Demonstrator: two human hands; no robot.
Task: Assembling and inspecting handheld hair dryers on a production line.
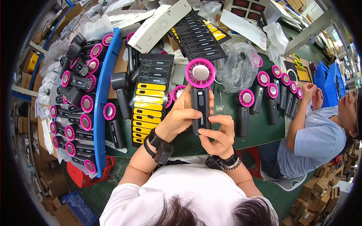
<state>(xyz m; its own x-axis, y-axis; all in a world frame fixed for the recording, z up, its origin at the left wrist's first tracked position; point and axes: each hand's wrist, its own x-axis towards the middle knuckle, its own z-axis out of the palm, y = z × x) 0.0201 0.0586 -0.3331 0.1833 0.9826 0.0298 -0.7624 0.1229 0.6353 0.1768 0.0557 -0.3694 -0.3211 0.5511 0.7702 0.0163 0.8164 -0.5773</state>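
Observation:
My left hand (176, 117) is closed round the handle of a dark grey handheld fan (201, 101). The fan stands upright before me, its pink-ringed head at the top and a small lit display on the front. A black label strip runs down the handle. Fingers of my right hand (220, 136) pinch at the handle's lower part, thumb and forefinger against its edge. Left of the fan lies a sheet of black label stickers (155, 75), many peeled off to bare yellow backing. Another fan (114, 130) lies beside that sheet.
A blue tray (100, 109) packed with pink-and-grey fans stands at left. Several fans (247, 98) lie on the green table to the right, near a seated co-worker (316, 132). Further back are more label sheets (198, 37), a white box (160, 25) and a clear plastic bag (237, 67).

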